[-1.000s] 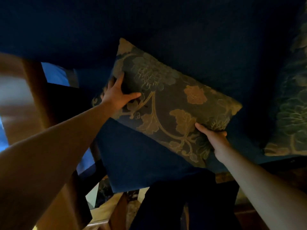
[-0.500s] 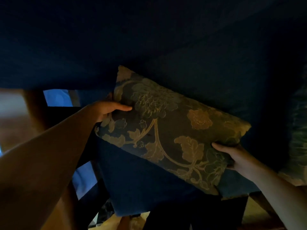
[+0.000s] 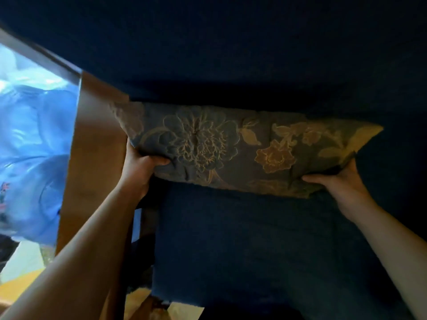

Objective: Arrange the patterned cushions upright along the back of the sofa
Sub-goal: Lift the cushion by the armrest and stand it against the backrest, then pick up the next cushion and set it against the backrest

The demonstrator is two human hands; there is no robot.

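Observation:
A dark cushion with a gold floral pattern (image 3: 231, 146) lies lengthwise against the dark blue sofa back (image 3: 231, 54), above the blue seat (image 3: 254, 239). My left hand (image 3: 138, 167) grips its lower left edge, thumb pressed into the fabric. My right hand (image 3: 337, 183) holds its lower right corner from underneath. The cushion's top edge touches the backrest; its left end reaches the wooden armrest.
A brown wooden armrest (image 3: 92, 158) runs down the left of the sofa. Beyond it lies bright blue fabric or plastic (image 3: 30, 146). Yellowish floor (image 3: 20, 285) shows at the lower left. The scene is dim.
The cushion has turned from a slant to level and moved back and left against the backrest. Both hands shifted to its lower edge. The second cushion at the right has left the view.

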